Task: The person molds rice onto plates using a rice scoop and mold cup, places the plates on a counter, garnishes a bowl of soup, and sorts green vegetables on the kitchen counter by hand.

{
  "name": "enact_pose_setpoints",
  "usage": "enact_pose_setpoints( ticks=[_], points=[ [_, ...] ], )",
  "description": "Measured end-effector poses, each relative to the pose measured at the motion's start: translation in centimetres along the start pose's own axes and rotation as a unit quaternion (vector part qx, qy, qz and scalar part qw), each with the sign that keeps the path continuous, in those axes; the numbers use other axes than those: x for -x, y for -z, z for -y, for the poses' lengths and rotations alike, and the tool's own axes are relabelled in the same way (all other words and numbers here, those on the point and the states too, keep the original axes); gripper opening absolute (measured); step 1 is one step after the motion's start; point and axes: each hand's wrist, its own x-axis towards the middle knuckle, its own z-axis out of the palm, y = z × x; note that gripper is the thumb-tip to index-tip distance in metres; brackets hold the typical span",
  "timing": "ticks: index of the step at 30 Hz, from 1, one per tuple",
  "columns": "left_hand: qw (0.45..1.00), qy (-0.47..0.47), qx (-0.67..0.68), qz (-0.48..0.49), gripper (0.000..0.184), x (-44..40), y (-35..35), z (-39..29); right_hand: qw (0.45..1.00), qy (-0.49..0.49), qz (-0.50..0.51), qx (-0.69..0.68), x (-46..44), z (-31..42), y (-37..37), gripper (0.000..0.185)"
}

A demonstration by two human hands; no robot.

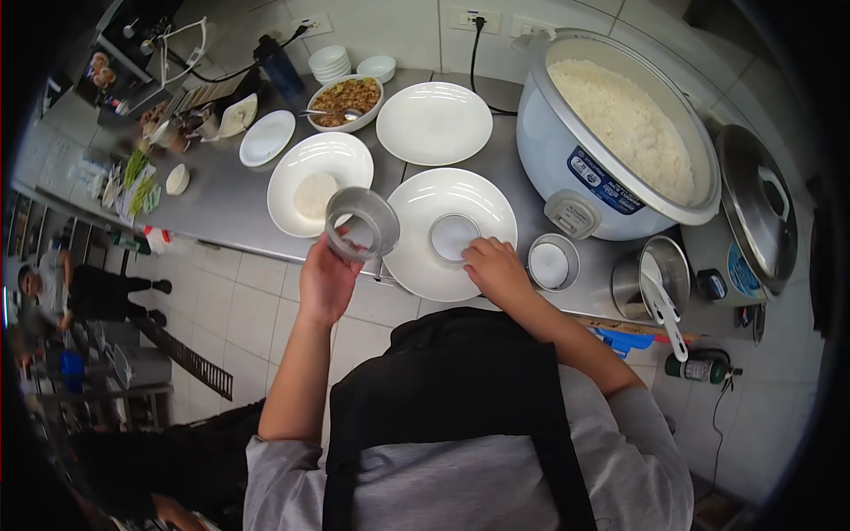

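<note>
My left hand [326,279] is closed around a grey, see-through-looking cup [382,223], tilted above the edges of two plates. My right hand [492,268] has its fingertips at the right rim of a round ring mold [434,237], which sits in the middle of a white plate [409,270]. Just left of the cup, a flat white disc of rice [313,193] lies on another white plate [283,190]. Beside my right forearm stands a small metal cup [572,264] with something white inside.
A large rice cooker [549,133] full of rice [620,124] stands at right. Near it is a metal pot [625,283] with a white spatula [662,305]. Behind are a plate [434,124] and a bowl of chopped brown food [350,96]. A person [97,288] stands far left.
</note>
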Motion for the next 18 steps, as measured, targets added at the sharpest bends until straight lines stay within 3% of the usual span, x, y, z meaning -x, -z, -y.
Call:
enact_pose_setpoints(
  ticks=[1, 2, 5, 9, 12, 13, 15, 18],
  points=[
    [0.997, 0.012, 0.075, 0.032, 0.043, -0.5, 1.7, 0.4, 0.998, 0.011, 0.033, 0.058, -0.9, 0.0, -0.8, 0.016],
    [0.997, 0.022, 0.066, -0.035, 0.037, -0.2, 0.6, 0.2, 0.991, 0.021, 0.068, 0.115, -1.6, 0.2, -1.1, 0.013],
    [0.998, 0.022, 0.050, -0.035, 0.035, -1.0, 2.9, 1.3, 0.979, 0.055, 0.099, 0.171, -2.2, 0.5, -0.8, 0.011],
    [0.997, 0.059, 0.032, -0.029, 0.034, -2.0, 5.0, 2.4, 0.978, 0.028, 0.135, 0.154, -4.2, 0.5, 1.0, 0.010],
    [0.999, 0.048, -0.021, -0.012, 0.039, -2.5, 4.1, 3.4, 0.986, -0.064, 0.025, -0.154, -5.8, 1.1, 3.8, 0.011],
    [0.998, 0.058, -0.020, -0.007, 0.039, -2.7, 3.0, 3.9, 0.985, -0.074, 0.025, -0.150, -5.8, 1.8, 4.8, 0.011],
    [0.995, 0.069, -0.060, 0.045, 0.048, -2.9, 0.2, 5.2, 0.917, -0.236, 0.033, -0.319, -5.7, 3.7, 7.2, 0.013],
    [0.976, 0.158, -0.012, 0.151, 0.051, -2.9, -3.7, 6.7, 0.856, -0.284, -0.027, -0.431, -2.4, 2.9, 6.6, 0.011]
  ],
)
